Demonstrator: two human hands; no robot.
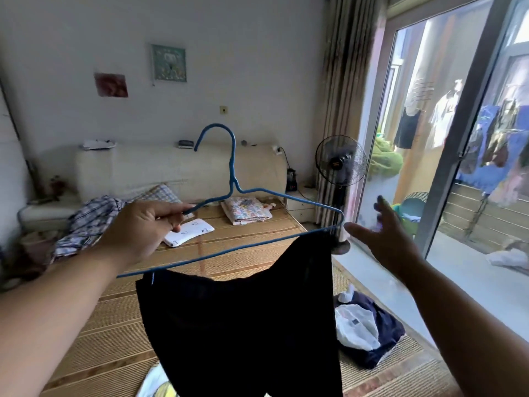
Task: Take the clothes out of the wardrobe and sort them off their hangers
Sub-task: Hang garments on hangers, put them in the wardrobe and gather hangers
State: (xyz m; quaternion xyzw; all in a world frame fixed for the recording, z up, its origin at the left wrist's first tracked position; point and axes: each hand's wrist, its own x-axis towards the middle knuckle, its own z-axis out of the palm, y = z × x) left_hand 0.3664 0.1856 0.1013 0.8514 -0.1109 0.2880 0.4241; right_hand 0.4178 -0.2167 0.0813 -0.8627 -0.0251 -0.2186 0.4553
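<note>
Hanging on thin blue wire hanger (233, 161): limp black cloth garment (243, 325). Left hand (143, 227) pinches the hanger's sloped wire; right hand (383, 236) nearby, fingers apart.

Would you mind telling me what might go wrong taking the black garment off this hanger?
The black garment is only draped over the tilted bar of the blue hanger, so it may slip off before the open right hand reaches it. The left hand pinches one wire shoulder, so the hanger might twist.
</note>
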